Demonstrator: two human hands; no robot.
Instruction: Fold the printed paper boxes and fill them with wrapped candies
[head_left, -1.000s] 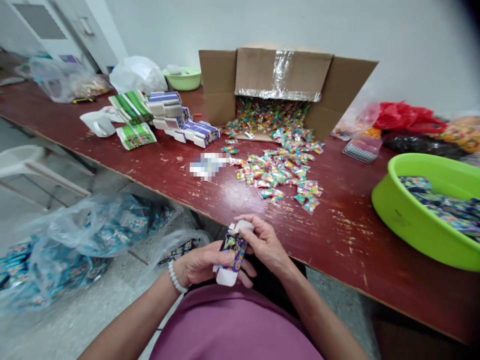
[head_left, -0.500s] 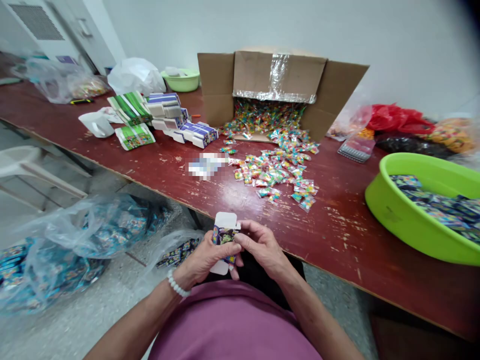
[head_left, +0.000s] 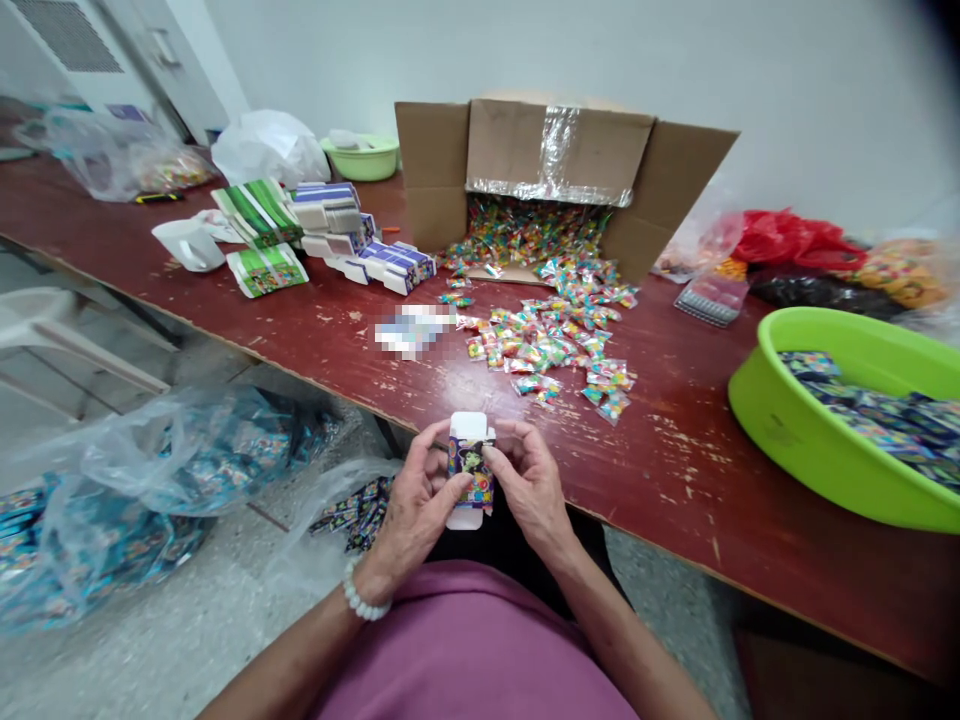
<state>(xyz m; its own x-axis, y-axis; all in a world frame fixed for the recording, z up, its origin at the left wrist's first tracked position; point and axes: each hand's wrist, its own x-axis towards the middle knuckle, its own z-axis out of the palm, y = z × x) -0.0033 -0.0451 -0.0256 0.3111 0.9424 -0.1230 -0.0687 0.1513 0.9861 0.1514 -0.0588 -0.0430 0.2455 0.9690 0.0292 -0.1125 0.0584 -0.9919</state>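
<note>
Both hands hold a small printed carton (head_left: 471, 472) upright just in front of the table's near edge, its white top flap raised. My left hand (head_left: 409, 515) grips its left side, a bead bracelet on the wrist. My right hand (head_left: 531, 487) pinches the carton's right top corner. Beyond it, several small colourful sweet packets (head_left: 551, 345) lie spilled on the red table (head_left: 697, 470) from a cardboard box (head_left: 559, 170) lying on its side.
A green basin (head_left: 817, 440) with printed cartons sits at right. Stacks of flat green and blue cartons (head_left: 322, 230), a white cup (head_left: 187, 243), a smaller green bowl (head_left: 365, 156) and plastic bags stand further back. Clear bags of packets (head_left: 135, 490) lie on the floor at left.
The carton was turned upright and lifted slightly toward the table edge. My fingers shifted from its middle to its top corners, and the top flap now stands open.
</note>
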